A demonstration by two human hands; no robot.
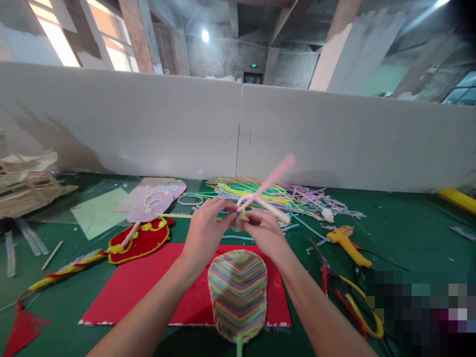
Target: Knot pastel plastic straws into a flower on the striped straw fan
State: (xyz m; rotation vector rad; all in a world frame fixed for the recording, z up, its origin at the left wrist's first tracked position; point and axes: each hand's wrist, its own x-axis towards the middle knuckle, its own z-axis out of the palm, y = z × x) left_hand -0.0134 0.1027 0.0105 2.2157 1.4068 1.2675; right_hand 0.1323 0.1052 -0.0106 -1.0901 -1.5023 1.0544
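Observation:
My left hand (211, 225) and my right hand (263, 229) meet above the far edge of a red sheet (148, 282). Their fingertips pinch a small bundle of pipe cleaners between them. From the pinch a pink pipe cleaner (273, 177) sticks up to the right, and a pale one curves over my right hand. A small yellowish and green part shows between the fingers; its exact shape is hidden. Nearer to me, a fan-shaped piece (238, 292) with pastel zigzag stripes and a green stem lies on the red sheet, below my hands.
Loose pipe cleaners (230, 191) are heaped behind my hands. Left are a red fan (143, 243), purple pieces (150, 204) and a pale green sheet (100, 213). Right are scissors (336, 275) and a yellow glue gun (347, 245). A white partition (148, 124) stands behind.

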